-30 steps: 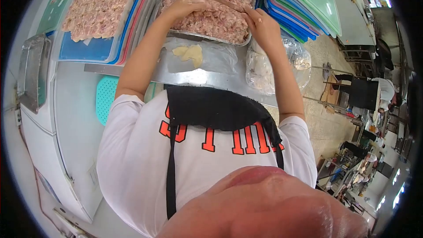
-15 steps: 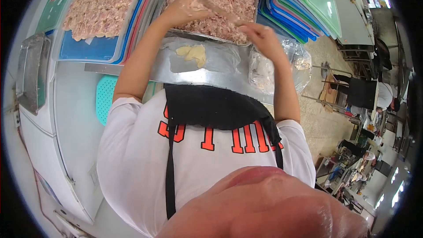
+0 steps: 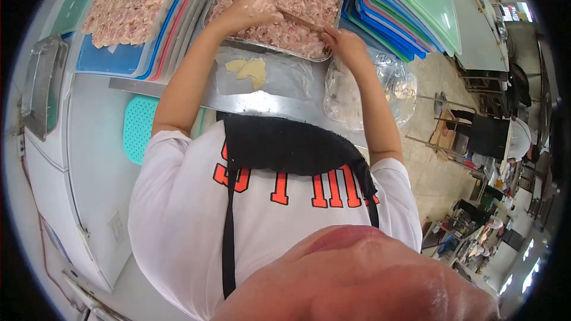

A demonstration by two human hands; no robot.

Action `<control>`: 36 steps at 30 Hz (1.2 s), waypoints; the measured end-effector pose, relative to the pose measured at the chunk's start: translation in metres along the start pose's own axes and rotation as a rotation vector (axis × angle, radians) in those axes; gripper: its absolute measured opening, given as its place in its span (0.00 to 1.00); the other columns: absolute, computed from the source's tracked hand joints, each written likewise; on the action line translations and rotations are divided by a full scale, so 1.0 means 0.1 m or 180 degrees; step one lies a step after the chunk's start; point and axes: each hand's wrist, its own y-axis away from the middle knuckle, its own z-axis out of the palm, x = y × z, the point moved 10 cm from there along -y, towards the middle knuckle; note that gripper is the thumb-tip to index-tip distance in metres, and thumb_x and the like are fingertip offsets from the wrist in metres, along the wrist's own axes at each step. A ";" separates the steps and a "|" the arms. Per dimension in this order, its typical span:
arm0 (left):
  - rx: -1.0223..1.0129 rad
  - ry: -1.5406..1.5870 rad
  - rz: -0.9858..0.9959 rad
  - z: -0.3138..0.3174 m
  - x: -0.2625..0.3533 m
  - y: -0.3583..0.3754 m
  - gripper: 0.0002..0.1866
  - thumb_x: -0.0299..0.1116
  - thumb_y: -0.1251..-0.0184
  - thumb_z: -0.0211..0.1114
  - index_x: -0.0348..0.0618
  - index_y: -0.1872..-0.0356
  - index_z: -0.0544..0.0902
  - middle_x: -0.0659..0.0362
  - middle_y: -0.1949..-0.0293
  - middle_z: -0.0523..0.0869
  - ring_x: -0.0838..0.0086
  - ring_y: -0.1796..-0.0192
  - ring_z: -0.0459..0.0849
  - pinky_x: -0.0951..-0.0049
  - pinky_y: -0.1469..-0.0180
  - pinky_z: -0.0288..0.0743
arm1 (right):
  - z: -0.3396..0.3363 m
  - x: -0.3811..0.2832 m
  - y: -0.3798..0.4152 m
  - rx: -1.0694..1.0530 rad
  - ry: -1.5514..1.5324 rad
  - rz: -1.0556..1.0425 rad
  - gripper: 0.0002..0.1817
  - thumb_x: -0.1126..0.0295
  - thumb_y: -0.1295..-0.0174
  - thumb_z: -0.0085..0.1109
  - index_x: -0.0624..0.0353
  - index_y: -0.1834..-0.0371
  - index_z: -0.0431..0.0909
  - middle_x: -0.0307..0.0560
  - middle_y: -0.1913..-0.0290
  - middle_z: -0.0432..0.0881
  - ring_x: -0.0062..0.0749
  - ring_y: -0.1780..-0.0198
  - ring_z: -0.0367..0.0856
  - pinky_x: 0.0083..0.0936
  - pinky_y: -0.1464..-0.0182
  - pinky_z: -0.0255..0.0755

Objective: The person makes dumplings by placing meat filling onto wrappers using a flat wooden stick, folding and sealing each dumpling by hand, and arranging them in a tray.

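Ground meat fills a large metal tray (image 3: 312,57) in front of me. Over its left part is my left hand (image 3: 253,9), fingers curled and smeared with pale meat; whatever lies in its palm is hidden or blurred. My right hand (image 3: 346,45) is closed on the end of a thin, flat brown spatula (image 3: 302,22), which slants across the meat with its far end touching or close to my left fingers. On the metal counter, between tray and apron, yellowish dough wrappers (image 3: 253,72) lie on a clear plastic sheet (image 3: 288,77).
Dumpling-like meat pieces (image 3: 134,3) cover the top of a stack of blue and red trays (image 3: 113,62) at left. Colored lids or trays (image 3: 425,6) are stacked at right. A plastic bag (image 3: 345,98) lies by my right forearm, a turquoise perforated basket (image 3: 140,128) below left. People work far right.
The spatula's end has come to my left fingers, and its blade shows more plainly. My right hand has shifted slightly left. The whole view has slid a little to the left.
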 end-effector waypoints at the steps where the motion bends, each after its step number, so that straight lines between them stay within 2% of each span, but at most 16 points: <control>1: 0.0187 -0.0012 0.0019 -0.04 0.10 0.09 0.29 0.44 0.47 0.74 0.41 0.45 0.78 0.55 0.48 0.82 0.68 0.46 0.79 0.67 0.43 0.71 | -0.06 0.05 0.06 0.0054 -0.0096 -0.0067 0.17 0.57 0.33 0.54 0.54 0.48 0.81 0.53 0.63 0.84 0.52 0.59 0.82 0.41 0.58 0.74; 2: 0.0387 -0.0012 0.0032 -0.09 0.18 0.16 0.32 0.42 0.45 0.74 0.42 0.40 0.76 0.53 0.40 0.79 0.66 0.38 0.75 0.67 0.37 0.67 | -0.11 0.11 0.11 0.0044 -0.0109 -0.0070 0.17 0.57 0.33 0.54 0.54 0.48 0.81 0.53 0.63 0.84 0.52 0.59 0.82 0.41 0.58 0.74; 4: 0.0194 0.0083 0.0343 -0.10 0.41 0.18 0.33 0.42 0.45 0.74 0.44 0.38 0.74 0.54 0.38 0.77 0.66 0.35 0.73 0.67 0.35 0.66 | -0.42 0.19 0.24 0.0485 -0.0960 -0.0043 0.19 0.56 0.33 0.56 0.56 0.47 0.81 0.54 0.60 0.85 0.46 0.57 0.84 0.35 0.57 0.75; 6: 0.0053 0.0151 0.0656 -0.06 0.55 0.18 0.34 0.41 0.46 0.74 0.45 0.37 0.73 0.55 0.35 0.75 0.65 0.33 0.71 0.66 0.33 0.64 | -0.59 0.16 0.31 0.0417 -0.1513 -0.0022 0.20 0.55 0.33 0.56 0.58 0.46 0.81 0.53 0.55 0.86 0.38 0.55 0.84 0.28 0.54 0.74; 8: 0.0367 -0.0413 0.1267 -0.10 0.73 0.22 0.28 0.45 0.46 0.73 0.50 0.44 0.78 0.53 0.53 0.85 0.62 0.51 0.83 0.67 0.48 0.75 | -0.56 -0.14 0.36 -0.0247 -0.2393 -0.0194 0.21 0.57 0.32 0.57 0.61 0.45 0.80 0.51 0.56 0.86 0.31 0.56 0.83 0.26 0.54 0.73; 12: 0.0136 -0.0779 0.1606 0.03 0.81 0.25 0.25 0.44 0.46 0.73 0.49 0.47 0.80 0.54 0.56 0.85 0.59 0.54 0.83 0.66 0.50 0.76 | -0.36 -0.34 0.32 -0.0076 -0.2297 -0.0799 0.18 0.58 0.33 0.57 0.58 0.46 0.81 0.48 0.63 0.85 0.34 0.64 0.82 0.30 0.59 0.73; 14: -0.0246 -0.0955 0.0949 0.12 0.61 0.15 0.23 0.42 0.46 0.73 0.46 0.50 0.81 0.54 0.58 0.86 0.60 0.55 0.84 0.65 0.51 0.76 | -0.76 -0.37 0.32 0.0631 -0.1115 -0.1197 0.16 0.59 0.34 0.58 0.55 0.49 0.83 0.47 0.66 0.83 0.40 0.68 0.80 0.32 0.63 0.73; 18: 0.0136 -0.0622 0.0097 -0.01 0.28 0.18 0.28 0.38 0.48 0.75 0.44 0.45 0.78 0.55 0.51 0.83 0.64 0.44 0.79 0.65 0.39 0.70 | -0.99 -0.53 0.49 0.1218 -0.0961 -0.0965 0.14 0.56 0.35 0.58 0.49 0.53 0.83 0.45 0.62 0.84 0.45 0.62 0.83 0.37 0.63 0.76; 20: 0.0200 -0.0474 0.1201 0.02 0.38 0.13 0.27 0.43 0.47 0.74 0.40 0.48 0.79 0.53 0.59 0.86 0.62 0.56 0.84 0.66 0.50 0.76 | -0.84 -0.55 0.44 0.1061 -0.0603 -0.1058 0.13 0.57 0.35 0.57 0.48 0.53 0.83 0.44 0.63 0.84 0.44 0.63 0.83 0.37 0.64 0.77; 23: 0.0837 -0.0264 0.1037 -0.17 0.45 0.37 0.27 0.42 0.48 0.75 0.40 0.48 0.79 0.52 0.60 0.86 0.62 0.57 0.84 0.66 0.50 0.75 | -1.21 -0.51 0.52 0.0970 -0.0738 -0.0870 0.14 0.58 0.34 0.56 0.53 0.53 0.83 0.49 0.59 0.84 0.48 0.60 0.83 0.38 0.60 0.77; 26: 0.0547 -0.0564 0.0968 -0.22 0.77 0.47 0.25 0.41 0.48 0.75 0.40 0.51 0.79 0.52 0.61 0.86 0.63 0.58 0.84 0.67 0.51 0.75 | -1.30 -0.65 0.64 0.1170 -0.1343 -0.1052 0.17 0.58 0.33 0.55 0.58 0.51 0.81 0.56 0.57 0.84 0.52 0.57 0.82 0.37 0.56 0.76; 29: 0.0716 -0.0356 0.1255 -0.37 0.89 0.56 0.24 0.40 0.48 0.75 0.39 0.53 0.80 0.50 0.63 0.86 0.65 0.59 0.85 0.69 0.53 0.76 | -0.93 -0.88 0.57 0.0636 -0.1350 -0.0917 0.18 0.61 0.31 0.55 0.62 0.47 0.79 0.55 0.57 0.84 0.37 0.58 0.83 0.26 0.56 0.73; 32: 0.1000 -0.0615 0.1130 -0.70 0.68 0.68 0.22 0.39 0.48 0.75 0.38 0.55 0.81 0.51 0.62 0.87 0.67 0.60 0.85 0.69 0.53 0.76 | -0.87 -0.90 0.54 0.0419 -0.1787 -0.0705 0.17 0.62 0.30 0.55 0.63 0.46 0.79 0.50 0.59 0.84 0.29 0.61 0.80 0.24 0.56 0.72; 33: 0.0751 -0.0793 0.1066 -0.81 0.83 0.81 0.25 0.38 0.47 0.73 0.39 0.48 0.79 0.50 0.53 0.86 0.64 0.52 0.84 0.67 0.47 0.75 | -0.84 -0.93 0.55 0.0404 -0.1807 -0.0740 0.17 0.62 0.30 0.55 0.63 0.46 0.79 0.50 0.59 0.84 0.29 0.61 0.80 0.24 0.56 0.72; 34: 0.0769 -0.0809 0.1031 -0.97 0.85 0.93 0.25 0.38 0.47 0.73 0.39 0.48 0.79 0.50 0.53 0.86 0.64 0.52 0.84 0.67 0.47 0.75 | -0.78 -0.87 0.55 0.0413 -0.1929 -0.0523 0.17 0.61 0.31 0.55 0.61 0.48 0.79 0.51 0.59 0.84 0.33 0.60 0.81 0.26 0.56 0.72; 36: 0.0848 -0.0218 0.1307 -1.35 0.88 1.24 0.24 0.34 0.45 0.75 0.40 0.47 0.79 0.57 0.51 0.83 0.74 0.48 0.79 0.70 0.43 0.72 | -0.67 -0.81 0.57 0.0398 -0.2039 -0.0344 0.16 0.61 0.31 0.55 0.59 0.49 0.80 0.52 0.59 0.84 0.37 0.60 0.82 0.28 0.56 0.72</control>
